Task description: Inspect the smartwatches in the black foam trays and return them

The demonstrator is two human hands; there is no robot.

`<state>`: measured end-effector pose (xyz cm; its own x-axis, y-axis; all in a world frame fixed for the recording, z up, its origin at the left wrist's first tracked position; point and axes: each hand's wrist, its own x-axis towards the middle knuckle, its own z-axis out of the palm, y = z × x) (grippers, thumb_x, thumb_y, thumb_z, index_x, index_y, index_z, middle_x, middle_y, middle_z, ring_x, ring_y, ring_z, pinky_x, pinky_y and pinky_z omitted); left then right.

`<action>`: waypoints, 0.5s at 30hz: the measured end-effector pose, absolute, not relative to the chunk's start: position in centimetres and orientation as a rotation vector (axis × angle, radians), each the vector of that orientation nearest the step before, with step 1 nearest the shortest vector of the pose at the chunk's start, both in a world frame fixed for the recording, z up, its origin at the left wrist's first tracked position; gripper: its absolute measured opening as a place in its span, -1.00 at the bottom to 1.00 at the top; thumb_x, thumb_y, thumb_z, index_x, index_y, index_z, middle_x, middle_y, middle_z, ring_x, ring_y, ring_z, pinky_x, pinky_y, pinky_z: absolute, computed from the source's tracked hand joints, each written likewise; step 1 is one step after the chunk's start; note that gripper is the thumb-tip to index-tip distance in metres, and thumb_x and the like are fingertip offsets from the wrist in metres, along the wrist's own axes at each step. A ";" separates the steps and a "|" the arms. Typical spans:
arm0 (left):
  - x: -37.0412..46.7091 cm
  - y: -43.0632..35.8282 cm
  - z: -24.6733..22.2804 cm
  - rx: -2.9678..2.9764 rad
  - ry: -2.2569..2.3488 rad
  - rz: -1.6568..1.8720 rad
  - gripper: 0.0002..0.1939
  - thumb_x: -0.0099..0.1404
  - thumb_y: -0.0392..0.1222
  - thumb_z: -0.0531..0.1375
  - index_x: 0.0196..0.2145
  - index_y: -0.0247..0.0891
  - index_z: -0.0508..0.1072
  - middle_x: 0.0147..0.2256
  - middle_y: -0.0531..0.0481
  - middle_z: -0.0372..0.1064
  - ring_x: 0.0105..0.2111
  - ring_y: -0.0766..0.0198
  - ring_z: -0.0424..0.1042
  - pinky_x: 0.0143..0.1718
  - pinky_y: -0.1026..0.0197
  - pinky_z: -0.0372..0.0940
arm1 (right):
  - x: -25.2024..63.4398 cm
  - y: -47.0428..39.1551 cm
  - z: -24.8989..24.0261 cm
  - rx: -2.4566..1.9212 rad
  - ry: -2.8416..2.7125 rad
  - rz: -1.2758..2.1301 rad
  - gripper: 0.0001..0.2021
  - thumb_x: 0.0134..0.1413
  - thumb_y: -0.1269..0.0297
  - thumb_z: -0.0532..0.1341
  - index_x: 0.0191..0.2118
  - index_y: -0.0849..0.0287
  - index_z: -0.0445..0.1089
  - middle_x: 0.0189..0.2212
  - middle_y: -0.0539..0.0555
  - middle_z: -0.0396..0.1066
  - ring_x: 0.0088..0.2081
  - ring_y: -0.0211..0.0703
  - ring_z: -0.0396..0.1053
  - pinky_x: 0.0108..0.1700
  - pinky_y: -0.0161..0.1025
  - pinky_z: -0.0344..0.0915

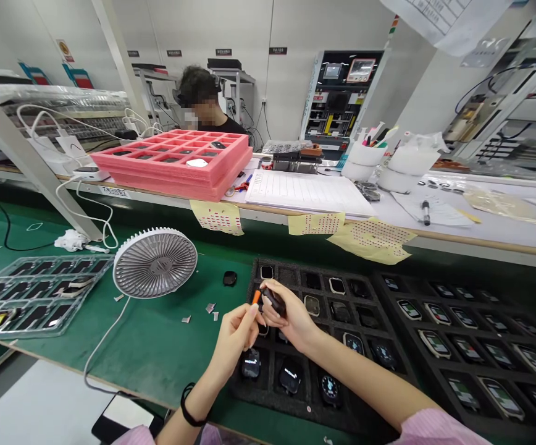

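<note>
My left hand [235, 337] pinches a small orange strip [255, 297] between thumb and fingertips; its exact kind is unclear. Right beside it, my right hand [298, 318] is closed around a dark, rounded watch body [275, 301], partly covered by the fingers. Both hands meet above a black foam tray [272, 395] with watch bodies in its compartments. Several of these have lit screens, among them a watch with white text [251, 363] just below my left hand and a watch with a round dial [330, 388] near the front edge.
A second foam tray of watches [472, 364] lies at the right. Left of my hands are a white fan [155, 262], a lone black watch body [230, 279] and small scraps [210, 307]. A clear plastic tray [71, 309] is farther left. Pink foam trays [221, 176] sit on the shelf; a person sits behind.
</note>
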<state>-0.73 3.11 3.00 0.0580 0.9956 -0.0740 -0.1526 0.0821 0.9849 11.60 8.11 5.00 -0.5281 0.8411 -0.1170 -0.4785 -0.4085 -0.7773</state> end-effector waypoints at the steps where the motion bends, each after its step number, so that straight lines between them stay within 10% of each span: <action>1: -0.7 3.2 3.2 1.066 1.111 1.202 -0.45 0.15 0.34 0.12 -0.50 -0.28 0.29 -0.77 0.25 -0.01 -0.76 0.51 -0.13 -0.71 0.38 -0.20 | 11.5 7.9 4.8 -0.679 -0.928 1.985 -0.83 0.06 0.15 0.20 -0.35 0.14 0.28 -0.80 -0.21 0.11 -0.79 -0.47 -0.16 -0.69 -0.43 -0.24; 15: -8.1 2.1 0.8 1.337 1.673 1.228 -0.52 0.26 0.18 0.06 -0.62 -0.21 0.12 -0.68 0.17 0.03 -0.64 0.39 0.06 -0.55 0.32 0.00 | 16.9 17.3 0.1 -1.313 -1.653 0.900 -0.80 0.14 0.10 0.07 -0.20 0.08 0.26 -0.55 -0.11 0.18 -0.53 -0.21 0.21 -0.41 -0.27 0.17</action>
